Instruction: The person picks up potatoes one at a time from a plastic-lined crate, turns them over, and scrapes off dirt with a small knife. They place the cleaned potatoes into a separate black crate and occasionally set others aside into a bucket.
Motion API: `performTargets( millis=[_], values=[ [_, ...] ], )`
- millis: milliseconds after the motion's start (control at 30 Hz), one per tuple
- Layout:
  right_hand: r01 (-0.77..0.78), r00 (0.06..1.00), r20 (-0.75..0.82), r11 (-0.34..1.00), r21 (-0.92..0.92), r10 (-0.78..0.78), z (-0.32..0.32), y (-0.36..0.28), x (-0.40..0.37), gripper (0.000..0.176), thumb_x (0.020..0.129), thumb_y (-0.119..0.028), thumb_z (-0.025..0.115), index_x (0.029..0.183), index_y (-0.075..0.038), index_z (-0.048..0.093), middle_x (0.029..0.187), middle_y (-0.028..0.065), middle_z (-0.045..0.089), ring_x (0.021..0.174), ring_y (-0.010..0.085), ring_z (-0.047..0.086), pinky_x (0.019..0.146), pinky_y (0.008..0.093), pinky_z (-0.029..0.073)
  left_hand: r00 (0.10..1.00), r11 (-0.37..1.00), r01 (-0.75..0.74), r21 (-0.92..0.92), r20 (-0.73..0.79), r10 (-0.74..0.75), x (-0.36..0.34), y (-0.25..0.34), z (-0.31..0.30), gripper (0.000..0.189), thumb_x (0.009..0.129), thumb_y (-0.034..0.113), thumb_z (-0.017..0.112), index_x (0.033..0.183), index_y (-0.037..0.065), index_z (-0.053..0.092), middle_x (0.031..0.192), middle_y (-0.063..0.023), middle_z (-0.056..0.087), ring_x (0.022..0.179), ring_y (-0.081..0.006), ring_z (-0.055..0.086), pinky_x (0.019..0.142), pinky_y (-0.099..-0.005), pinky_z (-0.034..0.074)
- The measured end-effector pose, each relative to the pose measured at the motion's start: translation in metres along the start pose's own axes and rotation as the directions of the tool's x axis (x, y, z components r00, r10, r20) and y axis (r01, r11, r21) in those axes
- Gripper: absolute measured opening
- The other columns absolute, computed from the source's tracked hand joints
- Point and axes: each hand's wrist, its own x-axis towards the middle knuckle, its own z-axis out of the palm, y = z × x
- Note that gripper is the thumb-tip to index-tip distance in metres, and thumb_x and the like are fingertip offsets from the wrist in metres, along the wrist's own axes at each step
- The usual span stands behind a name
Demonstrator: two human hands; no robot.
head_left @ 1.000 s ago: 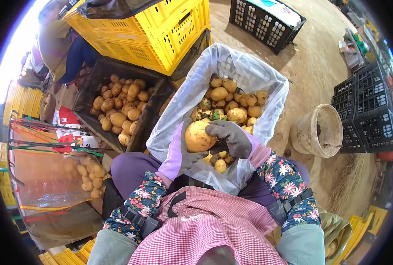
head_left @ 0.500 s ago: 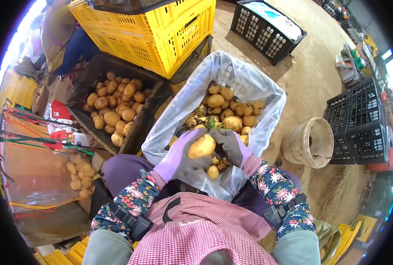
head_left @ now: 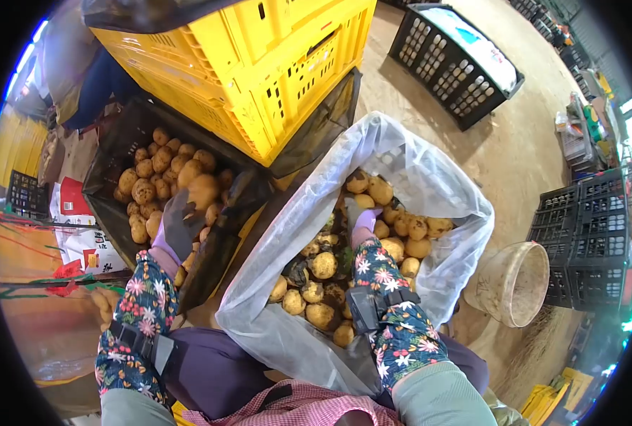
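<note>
Left hand (head_left: 179, 228) clasped a potato (head_left: 203, 190) above the half-full crate (head_left: 103, 186) at ten o'clock; right hand (head_left: 362, 224), grip unclear, was inside the laden bag (head_left: 419, 165).

One bucket (head_left: 488, 292), one plastic bag (head_left: 415, 160)

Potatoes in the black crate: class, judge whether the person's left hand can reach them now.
Probably yes. The black crate is open on top and the left hand is right over its potatoes, with nothing between. Its fingers seem occupied by a large potato, though.
</note>
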Motion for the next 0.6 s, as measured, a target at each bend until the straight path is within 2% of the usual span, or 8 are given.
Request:
performTargets(
  millis=[100, 233, 333, 433, 467, 533, 567, 600],
  values=[
    [-0.3, 0.953, 0.124, 0.92, 0.251, 0.277, -0.008, 0.01, 0.009, 0.088, 0.071, -0.029, 0.079, 0.136, -0.011, 0.024, 0.118, 0.0125, 0.056, 0.093, 0.0255, 0.057, 0.081, 0.044, 0.05, 0.985, 0.982, -0.108, 0.154, 0.147, 0.085, -0.039, 0.004, 0.036, 0.053, 0.091, 0.04, 0.058, 0.13, 0.007, 0.043, 0.121, -0.0103, 0.053, 0.096, -0.018, 0.057, 0.082, -0.0302, 0.048],
    [-0.495, 0.775, 0.623, 0.714, 0.495, 0.106, -0.085, -0.034, -0.052, 0.037, 0.084, -0.021, 0.062, 0.119, -0.009, 0.058, 0.113, 0.0081, 0.061, 0.099, 0.0254, 0.059, 0.083, 0.0407, 0.049, 0.943, 0.947, -0.17, 0.274, 0.324, 0.076, -0.086, 0.018, 0.076, 0.052, 0.093, 0.036, 0.056, 0.132, 0.006, 0.041, 0.115, -0.0098, 0.058, 0.1, -0.0178, 0.058, 0.087, -0.0319, 0.048],
    [-0.485, 0.664, 0.716, 0.604, 0.632, -0.217, -0.112, -0.035, -0.095, 0.042, 0.089, -0.015, 0.054, 0.131, -0.014, 0.05, 0.119, 0.0079, 0.059, 0.109, 0.0258, 0.057, 0.085, 0.0419, 0.049, 0.801, 0.921, -0.3, 0.246, 0.59, 0.103, -0.116, 0.001, 0.093, 0.05, 0.092, 0.034, 0.058, 0.131, 0.006, 0.044, 0.114, -0.0074, 0.059, 0.099, -0.0149, 0.056, 0.086, -0.0303, 0.047],
    [-0.526, 0.683, 0.73, 0.668, 0.526, -0.037, -0.106, -0.047, -0.133, 0.049, 0.089, -0.013, 0.053, 0.137, -0.012, 0.041, 0.123, 0.0077, 0.057, 0.113, 0.0248, 0.055, 0.086, 0.0433, 0.049, 0.817, 0.965, -0.169, 0.199, 0.576, 0.024, -0.153, -0.044, 0.112, 0.046, 0.092, 0.034, 0.057, 0.129, 0.007, 0.049, 0.113, -0.0048, 0.058, 0.097, -0.0136, 0.056, 0.082, -0.03, 0.047],
    [-0.106, 0.726, 0.623, 0.847, 0.522, -0.293, -0.082, -0.032, -0.134, 0.052, 0.09, -0.013, 0.053, 0.139, -0.008, 0.037, 0.125, 0.0083, 0.055, 0.113, 0.0239, 0.055, 0.088, 0.0426, 0.049, 0.838, 0.973, -0.106, 0.205, 0.545, -0.023, -0.171, -0.049, 0.117, 0.044, 0.093, 0.033, 0.057, 0.128, 0.008, 0.05, 0.112, -0.004, 0.058, 0.097, -0.0132, 0.056, 0.081, -0.03, 0.047],
    [0.594, 0.408, 0.467, 0.616, 0.517, -0.785, -0.038, -0.032, -0.131, 0.041, 0.089, -0.016, 0.056, 0.128, -0.005, 0.048, 0.115, 0.0086, 0.06, 0.105, 0.0225, 0.059, 0.085, 0.0389, 0.051, 0.846, 0.998, -0.031, 0.046, 0.532, 0.001, -0.197, -0.059, 0.116, 0.045, 0.093, 0.032, 0.057, 0.129, 0.008, 0.049, 0.113, -0.0048, 0.058, 0.096, -0.0132, 0.057, 0.081, -0.0298, 0.048],
    [-0.017, 0.706, 0.476, 0.659, 0.752, -0.525, -0.023, -0.046, -0.155, 0.027, 0.089, -0.021, 0.056, 0.113, -0.007, 0.057, 0.101, 0.0084, 0.064, 0.094, 0.0229, 0.063, 0.083, 0.0372, 0.053, 0.842, 0.999, -0.039, -0.01, 0.538, 0.038, -0.214, -0.059, 0.109, 0.045, 0.093, 0.032, 0.058, 0.129, 0.008, 0.049, 0.112, -0.0052, 0.059, 0.095, -0.0134, 0.058, 0.081, -0.0294, 0.048],
    [-0.031, 0.692, 0.482, 0.644, 0.764, -0.538, -0.026, -0.065, -0.173, 0.027, 0.089, -0.021, 0.056, 0.113, -0.007, 0.057, 0.101, 0.0084, 0.064, 0.094, 0.0229, 0.063, 0.083, 0.0372, 0.053, 0.837, 0.997, -0.044, -0.057, 0.543, 0.068, -0.226, -0.055, 0.099, 0.045, 0.092, 0.032, 0.059, 0.129, 0.007, 0.049, 0.111, -0.0056, 0.059, 0.094, -0.0136, 0.059, 0.08, -0.029, 0.049]
  ],
)
